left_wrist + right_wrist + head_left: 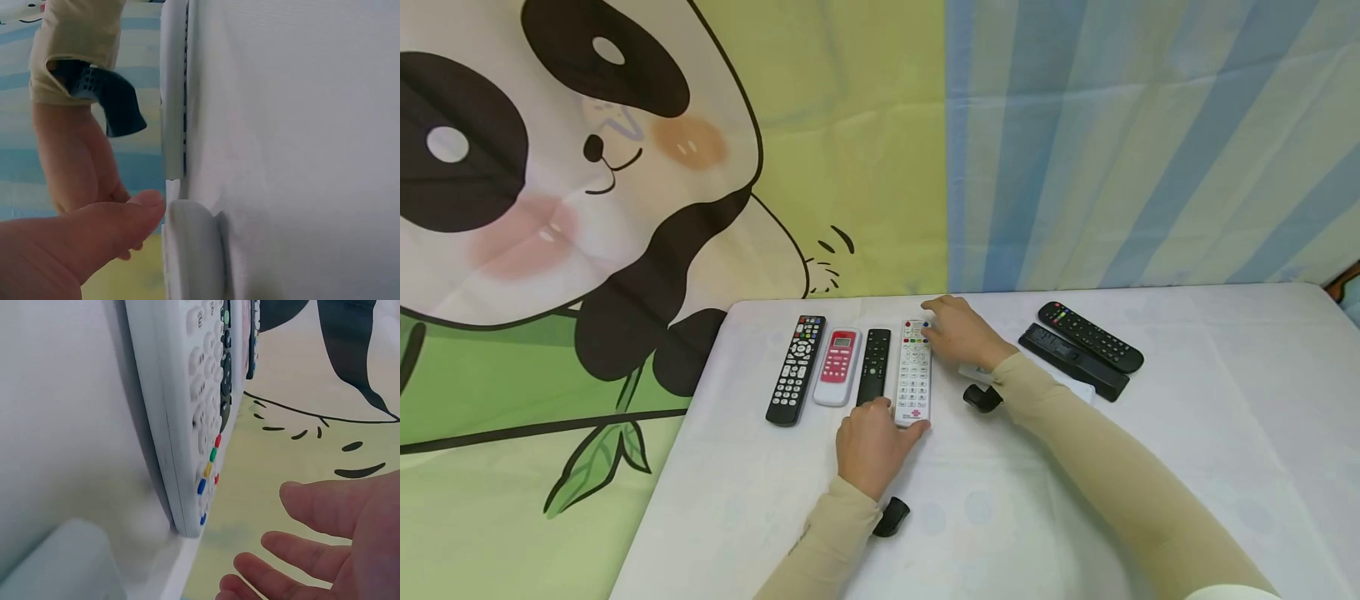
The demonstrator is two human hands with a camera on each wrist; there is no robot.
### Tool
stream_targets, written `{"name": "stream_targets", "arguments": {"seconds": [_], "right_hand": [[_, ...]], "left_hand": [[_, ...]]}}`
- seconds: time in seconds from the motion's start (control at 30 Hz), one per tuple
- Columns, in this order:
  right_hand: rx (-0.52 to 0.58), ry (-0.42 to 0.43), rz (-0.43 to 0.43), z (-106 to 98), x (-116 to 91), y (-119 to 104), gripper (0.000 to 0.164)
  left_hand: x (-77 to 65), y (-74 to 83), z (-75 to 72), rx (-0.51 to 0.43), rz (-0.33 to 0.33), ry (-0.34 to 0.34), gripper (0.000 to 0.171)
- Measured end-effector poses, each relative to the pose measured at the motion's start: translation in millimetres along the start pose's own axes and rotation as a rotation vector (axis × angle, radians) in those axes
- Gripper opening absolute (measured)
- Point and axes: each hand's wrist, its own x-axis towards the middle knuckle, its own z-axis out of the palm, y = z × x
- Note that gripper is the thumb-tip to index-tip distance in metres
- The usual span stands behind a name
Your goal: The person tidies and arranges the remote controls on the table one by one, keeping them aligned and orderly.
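A long white remote control (913, 375) lies upright in a row on the table, its buttons up. My left hand (872, 446) is at its near end, the thumb close by the bottom edge and the fingers at the lower end of a slim black remote (874, 358). In the left wrist view, my left thumb (125, 228) extends next to a white remote's end (197, 250). My right hand (962, 333) hovers about the white remote's far end. The right wrist view shows its fingers (281, 569) loosely extended, apart from the white remote (165, 425).
To the left in the row lie a white remote with a red face (837, 367) and a larger black remote (796, 371). Two black remotes, one (1090, 337) beside another (1071, 360), lie to the right. Another white remote (1082, 389) is partly hidden by my right forearm.
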Motion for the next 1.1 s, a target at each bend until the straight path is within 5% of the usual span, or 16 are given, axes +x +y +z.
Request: {"name": "stream_targets", "arguments": {"seconds": [0.4,1.1], "right_hand": [[0.018,0.016,-0.013,-17,-30,6,0.051],[0.001,0.094,-0.004,-37,-85,30,0.049]], "left_hand": [[11.1,-0.8,-17.9,-0.067,0.052,0.035,0.056],[57.3,9.7,-30.0,-0.189,0.231,-0.141,0.041]]}}
